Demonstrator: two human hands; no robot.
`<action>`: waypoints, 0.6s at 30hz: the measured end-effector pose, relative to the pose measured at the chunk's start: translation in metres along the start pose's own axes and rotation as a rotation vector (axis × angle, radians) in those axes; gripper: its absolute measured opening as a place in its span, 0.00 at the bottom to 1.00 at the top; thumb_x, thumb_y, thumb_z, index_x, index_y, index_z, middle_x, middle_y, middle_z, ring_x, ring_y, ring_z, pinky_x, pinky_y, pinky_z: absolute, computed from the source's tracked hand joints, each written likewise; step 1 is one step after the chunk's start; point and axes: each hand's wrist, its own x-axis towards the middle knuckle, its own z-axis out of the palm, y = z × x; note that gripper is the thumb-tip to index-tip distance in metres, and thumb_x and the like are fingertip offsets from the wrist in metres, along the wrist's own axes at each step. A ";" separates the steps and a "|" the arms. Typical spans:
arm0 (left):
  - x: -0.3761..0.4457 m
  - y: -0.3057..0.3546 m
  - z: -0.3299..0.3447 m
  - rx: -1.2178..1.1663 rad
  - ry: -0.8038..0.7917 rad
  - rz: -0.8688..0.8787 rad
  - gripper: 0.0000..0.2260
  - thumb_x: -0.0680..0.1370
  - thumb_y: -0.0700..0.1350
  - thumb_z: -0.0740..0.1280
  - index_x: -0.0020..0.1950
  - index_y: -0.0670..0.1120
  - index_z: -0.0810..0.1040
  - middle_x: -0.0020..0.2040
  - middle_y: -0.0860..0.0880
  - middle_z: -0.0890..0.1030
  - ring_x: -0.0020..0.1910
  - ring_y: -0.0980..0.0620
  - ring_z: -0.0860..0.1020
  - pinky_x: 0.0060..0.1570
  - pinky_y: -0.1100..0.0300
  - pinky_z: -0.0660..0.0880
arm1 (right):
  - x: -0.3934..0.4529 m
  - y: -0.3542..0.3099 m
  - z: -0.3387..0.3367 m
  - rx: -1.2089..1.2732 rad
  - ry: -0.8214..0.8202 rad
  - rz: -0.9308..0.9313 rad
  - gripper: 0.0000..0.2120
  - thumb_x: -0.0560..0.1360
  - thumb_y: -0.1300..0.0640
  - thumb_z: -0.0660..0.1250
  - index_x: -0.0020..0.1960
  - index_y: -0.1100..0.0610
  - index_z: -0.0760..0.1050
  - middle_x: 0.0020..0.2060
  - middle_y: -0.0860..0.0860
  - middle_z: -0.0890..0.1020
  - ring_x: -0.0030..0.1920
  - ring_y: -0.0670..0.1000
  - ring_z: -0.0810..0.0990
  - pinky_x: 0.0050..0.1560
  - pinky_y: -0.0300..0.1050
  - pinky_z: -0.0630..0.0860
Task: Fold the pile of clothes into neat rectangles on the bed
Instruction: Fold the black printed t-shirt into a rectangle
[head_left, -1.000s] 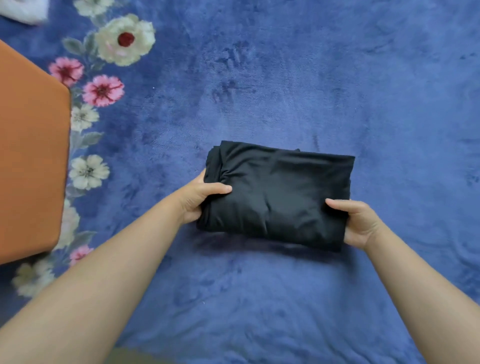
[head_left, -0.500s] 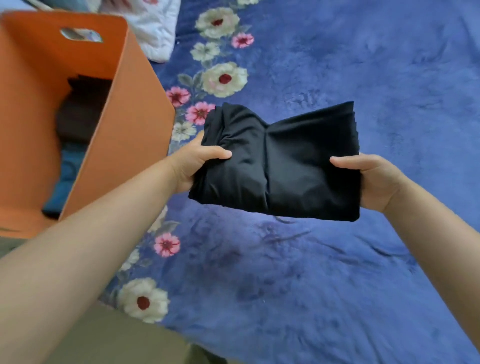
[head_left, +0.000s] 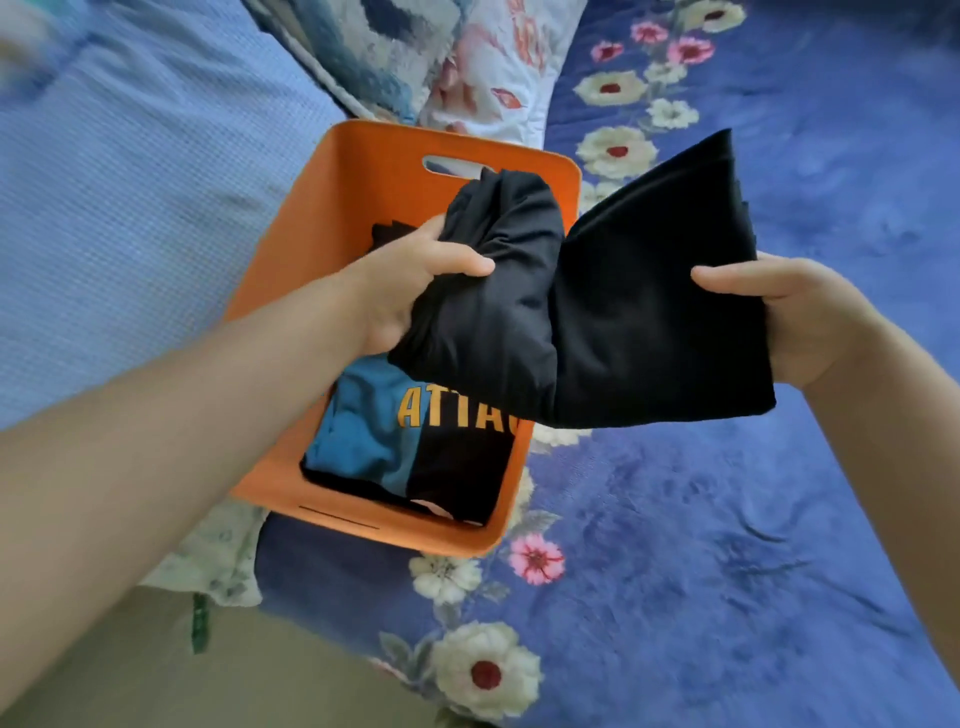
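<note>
A folded black garment (head_left: 623, 312) hangs in the air between my hands, sagging in the middle. My left hand (head_left: 410, 280) grips its bunched left end, thumb on top. My right hand (head_left: 800, 317) pinches its right edge, thumb over the cloth. The garment's left half is over the orange bin (head_left: 363, 156), which stands on the bed. Inside the bin lies a folded blue and black shirt with orange letters (head_left: 415, 441), with more dark cloth at the back.
The blue flowered blanket (head_left: 727, 545) covers the bed to the right and front. A light blue textured cover (head_left: 130, 208) lies to the left. A patterned pillow (head_left: 467, 57) sits behind the bin. Beige floor (head_left: 260, 675) shows at bottom left.
The black garment was lifted off the blanket and carried left over the orange bin. My view has turned left, bringing the bin's inside into sight.
</note>
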 end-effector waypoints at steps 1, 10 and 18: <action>-0.001 0.000 -0.014 -0.024 0.007 0.004 0.28 0.67 0.40 0.67 0.67 0.52 0.69 0.56 0.50 0.79 0.51 0.51 0.80 0.44 0.59 0.77 | 0.003 -0.004 0.013 -0.004 -0.001 -0.004 0.15 0.64 0.59 0.61 0.47 0.57 0.81 0.40 0.51 0.85 0.40 0.50 0.84 0.36 0.42 0.80; -0.005 -0.038 -0.094 0.097 0.256 -0.117 0.16 0.75 0.37 0.63 0.61 0.49 0.70 0.58 0.46 0.77 0.53 0.48 0.77 0.51 0.55 0.75 | 0.065 0.034 0.113 -0.578 0.339 0.154 0.07 0.76 0.64 0.61 0.53 0.58 0.73 0.49 0.55 0.79 0.50 0.54 0.78 0.51 0.46 0.74; 0.000 -0.095 -0.101 0.754 0.496 -0.214 0.17 0.77 0.44 0.60 0.66 0.43 0.68 0.61 0.45 0.74 0.55 0.44 0.73 0.51 0.57 0.68 | 0.078 0.114 0.146 -1.151 0.280 0.343 0.10 0.77 0.65 0.56 0.57 0.66 0.68 0.60 0.60 0.74 0.58 0.59 0.74 0.43 0.43 0.66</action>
